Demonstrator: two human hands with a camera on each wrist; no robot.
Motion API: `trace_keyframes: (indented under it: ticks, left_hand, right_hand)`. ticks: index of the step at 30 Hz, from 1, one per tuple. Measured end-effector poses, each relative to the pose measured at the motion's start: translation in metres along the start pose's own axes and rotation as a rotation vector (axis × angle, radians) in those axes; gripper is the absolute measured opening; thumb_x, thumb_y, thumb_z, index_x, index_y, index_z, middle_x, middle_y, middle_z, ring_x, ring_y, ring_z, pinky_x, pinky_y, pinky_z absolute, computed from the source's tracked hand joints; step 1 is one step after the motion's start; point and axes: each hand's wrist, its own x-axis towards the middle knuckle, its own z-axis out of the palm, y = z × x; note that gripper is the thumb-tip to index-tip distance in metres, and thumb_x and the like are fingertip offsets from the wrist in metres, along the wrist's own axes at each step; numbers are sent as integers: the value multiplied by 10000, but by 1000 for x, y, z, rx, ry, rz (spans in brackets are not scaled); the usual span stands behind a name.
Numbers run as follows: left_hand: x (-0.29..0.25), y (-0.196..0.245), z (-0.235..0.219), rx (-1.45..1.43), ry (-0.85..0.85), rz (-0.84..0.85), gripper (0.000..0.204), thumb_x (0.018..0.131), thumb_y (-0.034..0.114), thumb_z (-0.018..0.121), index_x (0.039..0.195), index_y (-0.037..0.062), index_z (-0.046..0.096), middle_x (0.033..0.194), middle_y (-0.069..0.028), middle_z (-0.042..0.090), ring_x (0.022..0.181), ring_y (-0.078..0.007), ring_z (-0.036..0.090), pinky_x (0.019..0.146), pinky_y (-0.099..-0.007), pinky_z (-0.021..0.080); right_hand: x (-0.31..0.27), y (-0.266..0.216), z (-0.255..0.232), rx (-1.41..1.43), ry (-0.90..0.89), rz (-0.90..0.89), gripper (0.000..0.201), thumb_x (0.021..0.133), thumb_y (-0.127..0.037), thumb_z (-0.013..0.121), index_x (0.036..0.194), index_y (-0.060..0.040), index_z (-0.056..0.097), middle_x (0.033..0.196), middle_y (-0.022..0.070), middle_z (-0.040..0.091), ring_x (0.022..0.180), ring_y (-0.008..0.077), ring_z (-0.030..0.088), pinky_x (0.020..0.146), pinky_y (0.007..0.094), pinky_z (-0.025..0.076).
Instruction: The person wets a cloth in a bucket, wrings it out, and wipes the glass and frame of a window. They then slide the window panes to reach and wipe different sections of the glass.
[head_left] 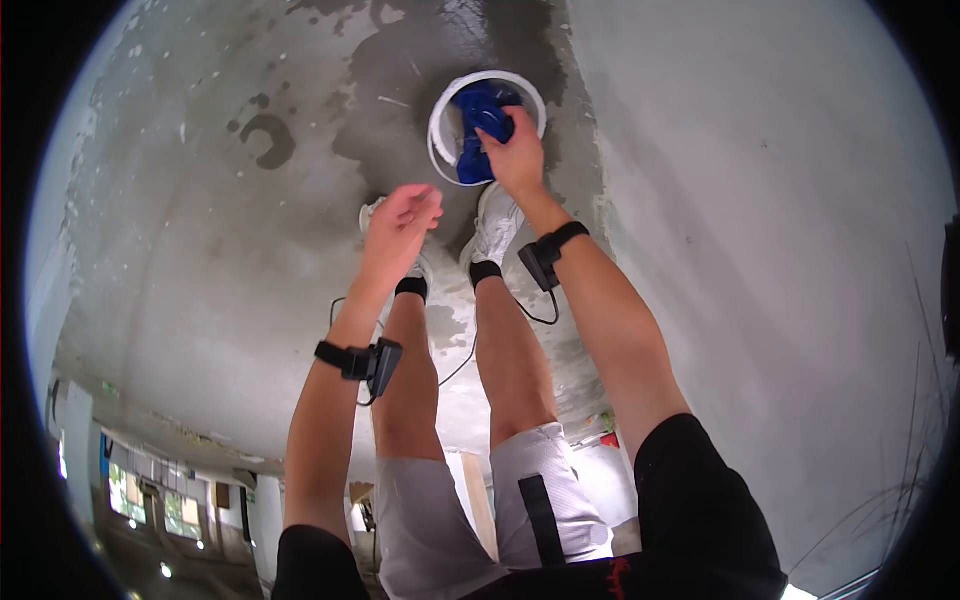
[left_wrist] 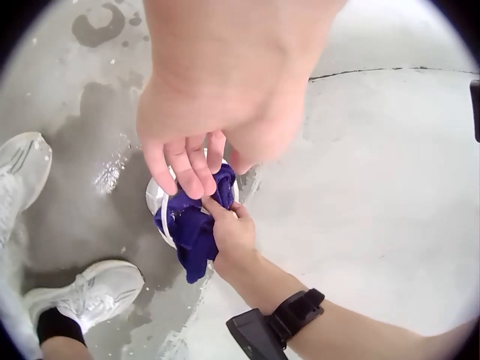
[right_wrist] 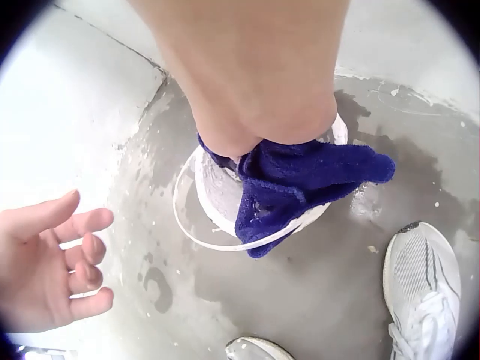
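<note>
A blue cloth [head_left: 478, 150] hangs over a white bucket [head_left: 441, 118] that stands on the wet floor. My right hand [head_left: 516, 155] grips the cloth above the bucket's opening, thumb and fingers curled into it. In the right wrist view the cloth [right_wrist: 300, 180] drapes past the bucket's rim, and the bucket's thin white handle [right_wrist: 187, 232] hangs down at the side. My left hand [head_left: 402, 222] is in the air to the left of the bucket, holding nothing. Its fingers are loosely bent, as the right wrist view shows of the left hand [right_wrist: 56, 262].
White shoes [head_left: 495, 225] stand just behind the bucket. Wet patches [head_left: 390, 120] darken the grey concrete floor around it. A pale wall [head_left: 740, 200] rises along the right side. Black cameras with cables [head_left: 375, 362] are strapped to both wrists.
</note>
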Motion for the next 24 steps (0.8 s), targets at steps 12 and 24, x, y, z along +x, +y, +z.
trace_keyframes:
  ticks: [12, 24]
  left_hand:
    - [57, 38, 84, -275, 82, -257, 860, 864, 617, 704, 1483, 103, 399, 1371, -73, 555, 1248, -233, 541, 966, -401, 472]
    - [99, 33, 93, -729, 48, -193, 312, 837, 120, 734, 1122, 22, 654, 987, -114, 714, 829, -238, 719, 758, -361, 610]
  right_hand:
    - [-38, -28, -66, 284, -84, -162, 427, 737, -32, 817, 1102, -47, 597, 1066, 119, 645, 984, 259, 654, 853, 350, 521]
    - [-47, -13, -59, 927, 46, 227, 784, 883, -219, 789, 1493, -44, 328, 1179, 89, 598, 1094, 182, 581, 986, 342, 453]
